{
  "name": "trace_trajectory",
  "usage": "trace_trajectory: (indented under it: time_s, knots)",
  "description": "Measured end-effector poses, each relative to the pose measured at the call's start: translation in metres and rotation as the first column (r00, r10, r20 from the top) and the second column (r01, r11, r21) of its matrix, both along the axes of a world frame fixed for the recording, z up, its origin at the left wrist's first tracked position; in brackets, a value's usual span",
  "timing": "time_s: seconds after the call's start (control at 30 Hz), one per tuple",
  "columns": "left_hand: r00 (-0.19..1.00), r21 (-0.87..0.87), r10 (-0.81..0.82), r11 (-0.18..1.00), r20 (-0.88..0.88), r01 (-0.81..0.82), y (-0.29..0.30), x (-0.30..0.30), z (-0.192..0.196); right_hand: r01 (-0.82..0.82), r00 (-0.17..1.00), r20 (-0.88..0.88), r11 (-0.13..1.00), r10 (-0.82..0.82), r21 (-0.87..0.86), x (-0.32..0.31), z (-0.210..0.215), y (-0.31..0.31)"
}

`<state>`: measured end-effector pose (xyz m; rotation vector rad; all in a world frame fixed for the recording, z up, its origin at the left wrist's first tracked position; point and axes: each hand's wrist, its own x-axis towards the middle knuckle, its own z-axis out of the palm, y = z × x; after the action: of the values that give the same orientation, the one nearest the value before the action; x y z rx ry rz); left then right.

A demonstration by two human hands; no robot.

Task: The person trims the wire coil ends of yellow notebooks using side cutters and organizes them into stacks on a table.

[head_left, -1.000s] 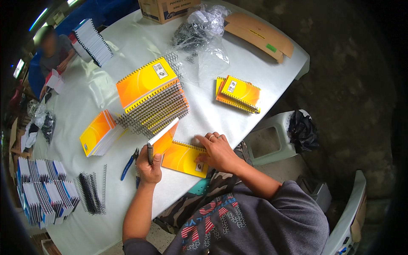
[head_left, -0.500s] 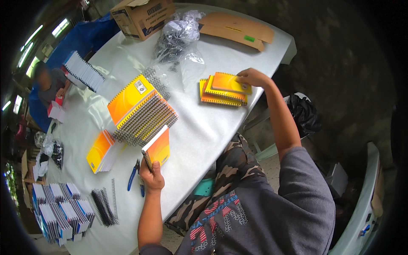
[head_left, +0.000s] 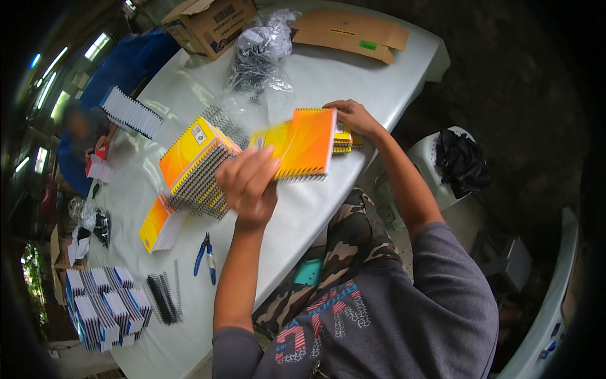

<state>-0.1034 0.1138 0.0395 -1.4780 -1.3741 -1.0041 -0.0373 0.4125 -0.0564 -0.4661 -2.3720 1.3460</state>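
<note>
My left hand is raised above the white table and grips an orange spiral-bound notebook by its left end. The notebook is held flat, with its wire binding along the near edge. My right hand reaches out to a small stack of yellow-orange notebooks near the table's right edge. It rests on the stack with fingers spread, just behind the far right corner of the held notebook, which hides most of the stack.
A fanned pile of orange notebooks lies at centre-left, with blue pliers and black wire coils nearer. Blue-white notebook stacks, a coil-filled plastic bag, a cardboard box and flat cardboard surround them. Another person sits left.
My left hand has lifted the orange notebook off the table and carried it up and right toward the small stack. My right hand has stayed at that stack.
</note>
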Motion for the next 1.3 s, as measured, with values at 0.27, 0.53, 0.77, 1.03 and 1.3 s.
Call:
trace_trajectory:
  time_s: [0.27, 0.53, 0.77, 1.03, 1.3]
  knots:
    - [0.951, -0.622, 0.251, 0.778, 0.180, -0.088, 0.067, 0.006, -0.083, 0.027, 0.983, -0.169, 0.969, -0.070, -0.245, 0.005, 0.004, -0.006]
    - [0.555, -0.396, 0.321, 0.918, 0.767, 0.018, 0.086, -0.023, -0.091, -0.035, 0.955, -0.267, 0.847, -0.127, -0.530, -0.020, 0.012, -0.040]
    - [0.359, -0.221, 0.142, 0.957, 0.923, 0.189, 0.071, -0.026, -0.095, 0.208, 0.878, -0.353, 0.922, -0.324, -0.327, -0.042, -0.005, -0.055]
    - [0.641, -0.473, 0.243, 0.854, 0.728, 0.215, 0.050, -0.011, -0.086, 0.388, 0.906, -0.098, 0.900, -0.412, -0.201, -0.010, 0.008, -0.056]
    - [0.652, -0.659, 0.491, 0.752, 0.578, 0.018, 0.057, 0.000, -0.081, 0.065, 0.984, -0.144, 0.970, -0.101, -0.232, 0.044, 0.003, -0.061]
